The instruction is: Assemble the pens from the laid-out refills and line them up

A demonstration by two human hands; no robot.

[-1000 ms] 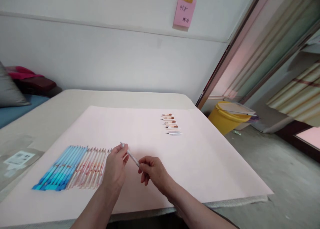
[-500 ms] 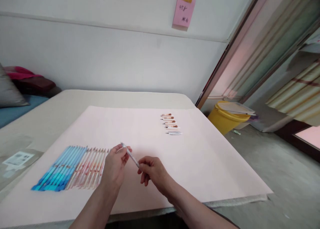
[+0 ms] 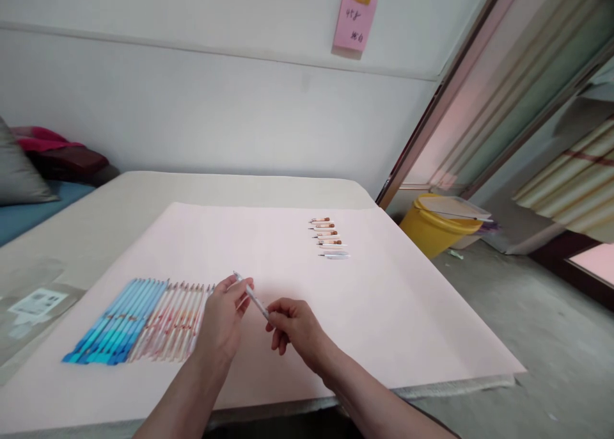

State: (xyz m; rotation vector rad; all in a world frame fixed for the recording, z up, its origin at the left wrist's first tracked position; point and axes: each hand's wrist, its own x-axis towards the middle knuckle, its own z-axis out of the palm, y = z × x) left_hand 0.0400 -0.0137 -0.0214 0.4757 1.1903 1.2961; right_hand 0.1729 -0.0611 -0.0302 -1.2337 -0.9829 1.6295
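Both my hands hold one slim white pen point(image 3: 251, 294) above a pale pink sheet point(image 3: 384, 311). My left hand point(image 3: 221, 320) pinches its far end with thumb and fingers. My right hand point(image 3: 293, 327) grips its near end with curled fingers. Just left of my left hand lies a tidy row of pens point(image 3: 139, 320), blue ones on the left and pink-white ones on the right. Farther off on the sheet sits a short column of small pen caps point(image 3: 329, 237).
The sheet covers a beige table point(image 3: 144, 189) whose near edge runs below my arms. A clear plastic wrapper point(image 3: 31, 301) lies at the left. A yellow bucket point(image 3: 434, 228) stands on the floor to the right. A pink note point(image 3: 354, 26) hangs on the wall.
The hands stay almost still; the fingers of my left hand have shifted slightly on the pen's far end.
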